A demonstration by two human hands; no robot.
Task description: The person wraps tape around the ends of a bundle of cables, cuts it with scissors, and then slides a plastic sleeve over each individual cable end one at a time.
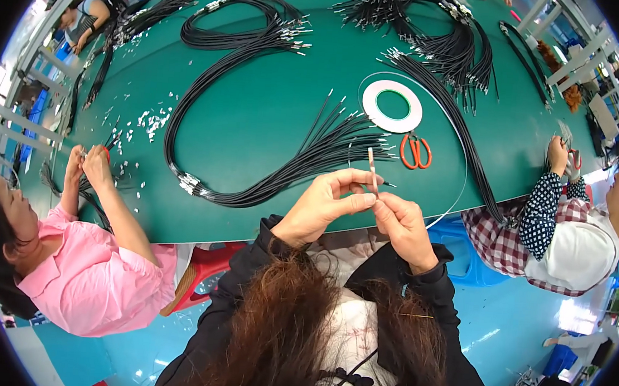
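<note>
At the table's near edge, my left hand (330,207) and my right hand (403,227) meet with fingertips pinched together. Between them a thin pinkish-brown strip (373,170) with a pale tip stands up; its exact kind I cannot make out. Its lower end is hidden by my fingers. Just beyond lie the silver-tipped ends of a bundle of black cables (275,176), which curves round to the left. A white tape roll (410,107) and orange-handled scissors (416,152) are to the right. A narrow pale strand (464,175) loops from the roll down near my right hand.
More black cable bundles (227,40) lie across the green table (221,122), with another (464,143) at right. White scraps (155,121) are scattered leftward. Co-workers sit on both sides, one in a pink shirt (95,278), one in a checked garment (490,231). Blue stool (473,258) stands below.
</note>
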